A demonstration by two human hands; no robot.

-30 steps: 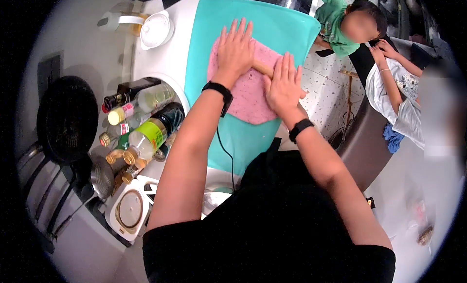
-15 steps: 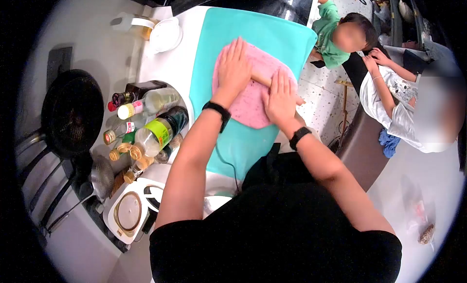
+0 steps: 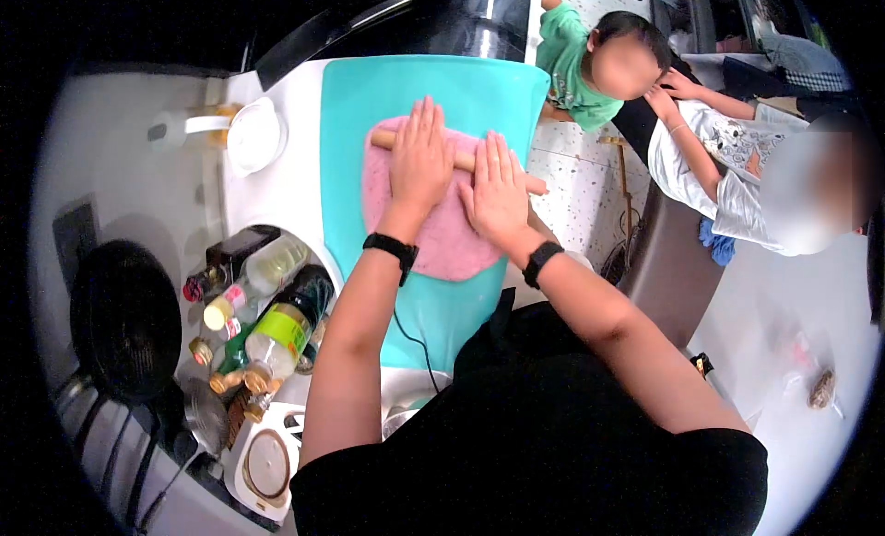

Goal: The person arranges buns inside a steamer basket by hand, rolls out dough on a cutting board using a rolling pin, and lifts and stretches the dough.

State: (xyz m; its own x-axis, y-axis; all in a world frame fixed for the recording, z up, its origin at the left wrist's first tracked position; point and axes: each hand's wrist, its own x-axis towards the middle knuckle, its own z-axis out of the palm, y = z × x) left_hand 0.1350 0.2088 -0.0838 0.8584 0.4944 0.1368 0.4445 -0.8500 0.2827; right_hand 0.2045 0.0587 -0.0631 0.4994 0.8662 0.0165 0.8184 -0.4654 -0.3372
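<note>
A flattened slab of pink dough [image 3: 447,241] lies on a turquoise mat [image 3: 355,98]. Across its far part runs a wooden rolling pin [image 3: 466,161], its right end sticking out past the dough. My left hand [image 3: 422,163] rests flat over the pin's left half, fingers stretched out and pointing away from me. Farther right, my right hand [image 3: 498,190] lies flat on the pin too, fingers extended and thumb apart. Both palms press from above without wrapping round the pin. Each wrist wears a black band.
Bottles [image 3: 277,338] crowd the counter at left, near a black frying pan [image 3: 127,319] and hanging utensils. A white lidded jug [image 3: 253,135] stands at the back left. A person in green [image 3: 567,66] and another in a white shirt [image 3: 691,167] are at right.
The view has shifted, so the counter sits lower and further left. The rolling pin now lies nearer the dough's far edge, and more of it shows beside my hands.
</note>
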